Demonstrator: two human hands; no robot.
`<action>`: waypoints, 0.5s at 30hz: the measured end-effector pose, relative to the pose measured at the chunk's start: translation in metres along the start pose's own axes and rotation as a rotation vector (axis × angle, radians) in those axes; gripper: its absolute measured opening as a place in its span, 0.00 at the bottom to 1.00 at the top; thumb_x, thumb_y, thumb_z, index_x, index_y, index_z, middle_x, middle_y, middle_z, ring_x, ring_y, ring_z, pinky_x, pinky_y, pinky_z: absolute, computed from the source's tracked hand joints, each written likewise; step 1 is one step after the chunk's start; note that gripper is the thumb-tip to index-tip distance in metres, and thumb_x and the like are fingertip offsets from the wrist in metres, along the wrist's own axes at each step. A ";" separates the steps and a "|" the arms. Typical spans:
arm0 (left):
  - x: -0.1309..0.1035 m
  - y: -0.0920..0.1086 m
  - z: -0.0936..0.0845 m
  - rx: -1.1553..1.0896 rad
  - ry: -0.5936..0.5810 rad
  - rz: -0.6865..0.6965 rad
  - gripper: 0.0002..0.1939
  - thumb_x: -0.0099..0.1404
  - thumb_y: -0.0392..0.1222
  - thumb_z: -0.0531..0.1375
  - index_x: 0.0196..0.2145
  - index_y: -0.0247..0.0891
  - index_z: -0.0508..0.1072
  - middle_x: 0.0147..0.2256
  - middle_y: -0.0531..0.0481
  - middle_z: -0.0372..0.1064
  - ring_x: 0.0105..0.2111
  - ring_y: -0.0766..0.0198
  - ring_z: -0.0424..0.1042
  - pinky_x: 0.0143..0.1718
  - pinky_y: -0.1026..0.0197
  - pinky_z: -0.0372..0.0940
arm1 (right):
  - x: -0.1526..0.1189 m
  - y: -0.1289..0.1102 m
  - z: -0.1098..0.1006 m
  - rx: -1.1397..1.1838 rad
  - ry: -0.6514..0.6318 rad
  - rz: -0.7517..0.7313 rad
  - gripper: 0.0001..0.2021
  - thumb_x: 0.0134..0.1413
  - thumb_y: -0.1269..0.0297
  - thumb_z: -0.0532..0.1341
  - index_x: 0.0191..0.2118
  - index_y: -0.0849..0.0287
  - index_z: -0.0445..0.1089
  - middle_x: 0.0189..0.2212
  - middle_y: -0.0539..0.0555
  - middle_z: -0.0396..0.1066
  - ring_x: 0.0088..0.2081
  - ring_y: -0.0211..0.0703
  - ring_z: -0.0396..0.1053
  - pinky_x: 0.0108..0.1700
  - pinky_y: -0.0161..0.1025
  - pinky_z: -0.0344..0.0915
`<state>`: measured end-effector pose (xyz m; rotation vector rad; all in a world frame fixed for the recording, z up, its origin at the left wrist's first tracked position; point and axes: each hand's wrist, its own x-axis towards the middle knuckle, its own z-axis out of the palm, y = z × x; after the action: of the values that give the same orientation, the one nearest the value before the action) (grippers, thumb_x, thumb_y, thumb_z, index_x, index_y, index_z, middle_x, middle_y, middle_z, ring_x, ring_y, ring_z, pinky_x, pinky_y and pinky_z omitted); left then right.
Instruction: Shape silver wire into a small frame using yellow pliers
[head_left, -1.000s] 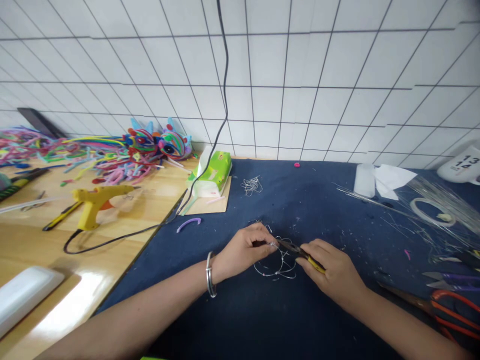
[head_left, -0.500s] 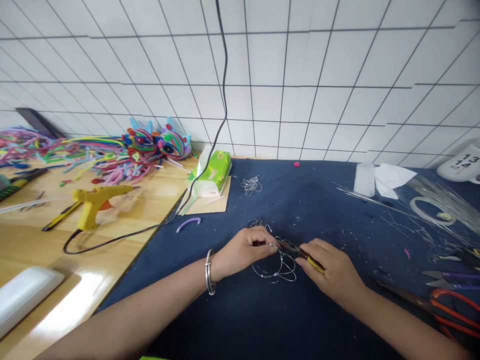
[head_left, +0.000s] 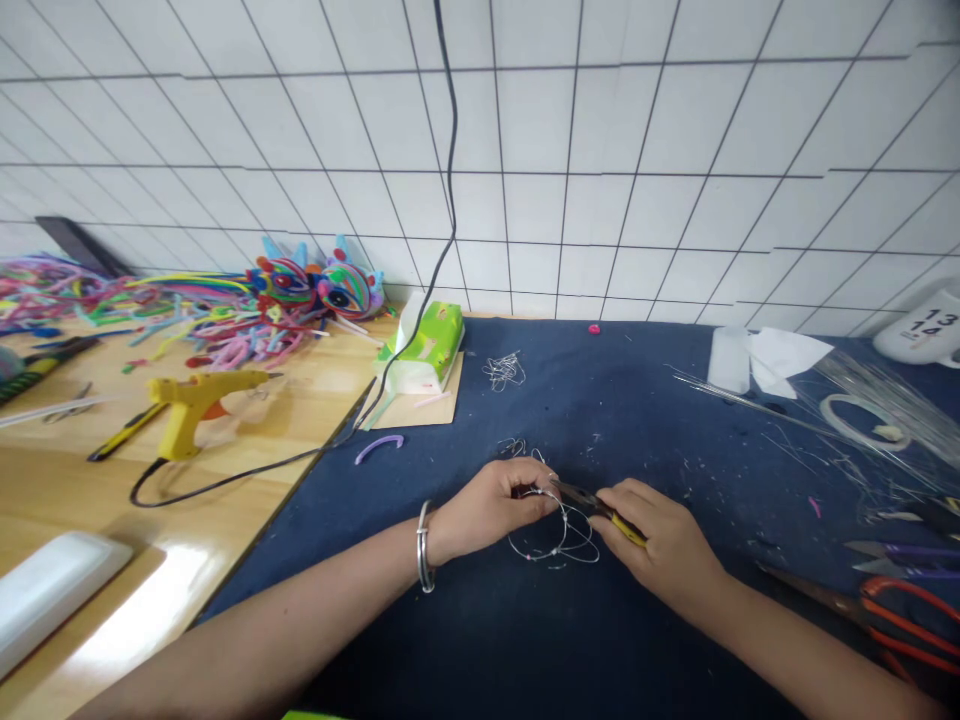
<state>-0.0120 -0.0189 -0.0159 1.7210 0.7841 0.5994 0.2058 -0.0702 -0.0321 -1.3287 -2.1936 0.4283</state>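
Note:
Thumb and fingers of my left hand [head_left: 501, 502] pinch a looped wire frame [head_left: 556, 550], thin and silvery, made of rings joined at small twists. Yellow-handled pliers [head_left: 622, 528] are gripped in my right hand [head_left: 660, 535], with their dark jaws reaching the wire beside my left fingertips. What exactly lies between the jaws is too small to make out. Just behind my left hand lie some small bent wire pieces [head_left: 513, 446] on the dark blue cloth [head_left: 450, 640].
A yellow glue gun [head_left: 184, 405], a utility knife [head_left: 124, 435] and colourful pipe cleaners [head_left: 247, 340] lie at left. Behind stand a green tissue pack [head_left: 439, 335] and a wire tangle [head_left: 504, 371]. Right: straight wires [head_left: 877, 400], orange-handled scissors [head_left: 900, 610], a mug [head_left: 922, 328].
The wire frame has shifted slightly to the right and down. My left thumb has dropped a little, widening the gap below the index finger; the pliers remain at the wire.

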 end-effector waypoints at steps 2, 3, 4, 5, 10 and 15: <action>0.000 -0.001 0.001 -0.061 -0.014 -0.052 0.05 0.60 0.36 0.56 0.33 0.33 0.71 0.35 0.49 0.69 0.35 0.66 0.67 0.40 0.62 0.62 | 0.000 0.000 0.000 0.005 -0.001 0.003 0.10 0.57 0.63 0.53 0.43 0.58 0.66 0.32 0.53 0.65 0.33 0.38 0.64 0.36 0.36 0.61; 0.000 -0.002 0.001 -0.086 -0.015 -0.073 0.06 0.60 0.37 0.56 0.34 0.33 0.71 0.34 0.49 0.69 0.34 0.66 0.67 0.38 0.63 0.62 | -0.001 0.000 0.000 0.008 -0.002 0.003 0.10 0.57 0.63 0.53 0.43 0.58 0.66 0.32 0.53 0.65 0.33 0.38 0.63 0.36 0.36 0.61; 0.000 -0.003 0.001 -0.105 -0.015 -0.087 0.06 0.60 0.37 0.57 0.35 0.33 0.71 0.33 0.49 0.70 0.33 0.67 0.68 0.38 0.63 0.62 | -0.001 0.000 -0.001 0.009 -0.002 0.002 0.10 0.57 0.63 0.53 0.43 0.58 0.66 0.31 0.53 0.65 0.33 0.38 0.63 0.36 0.36 0.61; 0.000 -0.003 0.001 -0.119 -0.018 -0.095 0.07 0.60 0.37 0.57 0.35 0.33 0.71 0.33 0.49 0.70 0.33 0.67 0.68 0.37 0.63 0.62 | -0.001 0.000 -0.001 0.012 0.000 0.000 0.10 0.57 0.63 0.53 0.43 0.58 0.66 0.31 0.53 0.65 0.32 0.38 0.63 0.36 0.36 0.61; 0.000 -0.001 -0.001 -0.137 -0.076 -0.081 0.09 0.60 0.39 0.57 0.37 0.33 0.72 0.36 0.48 0.71 0.36 0.65 0.68 0.40 0.63 0.62 | -0.001 -0.002 -0.001 0.029 0.009 -0.005 0.10 0.56 0.63 0.54 0.42 0.58 0.66 0.32 0.53 0.66 0.33 0.38 0.64 0.36 0.36 0.61; -0.001 -0.001 -0.001 -0.045 -0.059 -0.094 0.10 0.60 0.42 0.57 0.33 0.32 0.73 0.31 0.49 0.71 0.32 0.66 0.68 0.36 0.65 0.62 | 0.000 -0.004 -0.002 0.039 -0.003 0.007 0.10 0.56 0.63 0.53 0.42 0.57 0.67 0.31 0.53 0.66 0.32 0.37 0.64 0.35 0.36 0.62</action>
<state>-0.0142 -0.0188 -0.0167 1.6442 0.7997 0.4969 0.2042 -0.0717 -0.0279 -1.3160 -2.1733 0.4738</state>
